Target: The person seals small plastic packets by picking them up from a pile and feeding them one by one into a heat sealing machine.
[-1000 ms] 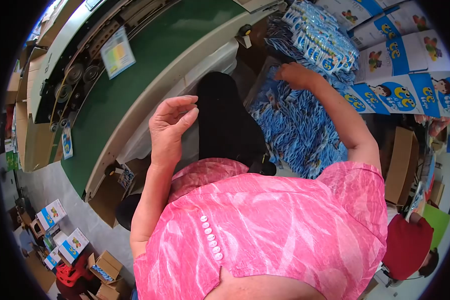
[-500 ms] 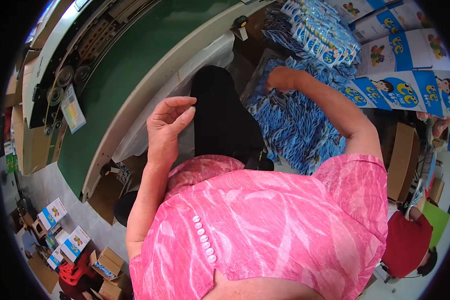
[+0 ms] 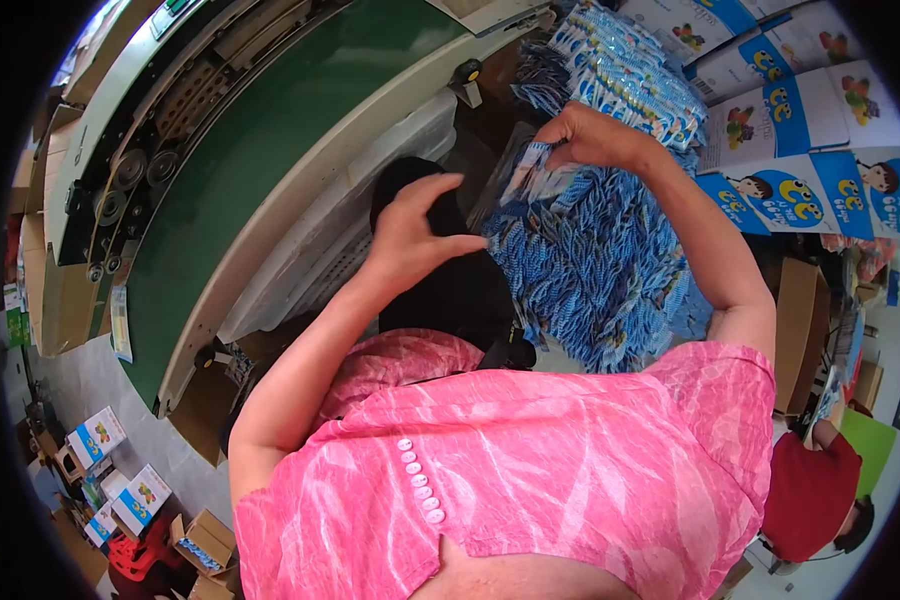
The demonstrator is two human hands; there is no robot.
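Note:
Over my dark-clothed leg (image 3: 445,295), my left hand (image 3: 415,230) is raised with thumb and fingers spread wide and nothing between them. My right hand (image 3: 590,140) pinches one or more blue-and-white striped packets (image 3: 532,165) at the upper left of a big heap of blue striped packets (image 3: 600,265). Beyond that hand lies a neater stack of blue and white packets (image 3: 630,75). How many packets my right fingers hold cannot be made out.
A green conveyor belt (image 3: 260,160) with a pale rail (image 3: 300,185) curves along the left. Printed white and blue boxes (image 3: 800,120) stand at the upper right. A person in red (image 3: 813,495) is at the lower right. Open cartons (image 3: 205,540) lie lower left.
My left hand has moved right and opened its fingers. My right hand has come up from the heap with packet material in its fingers. The card on the belt has travelled down-left.

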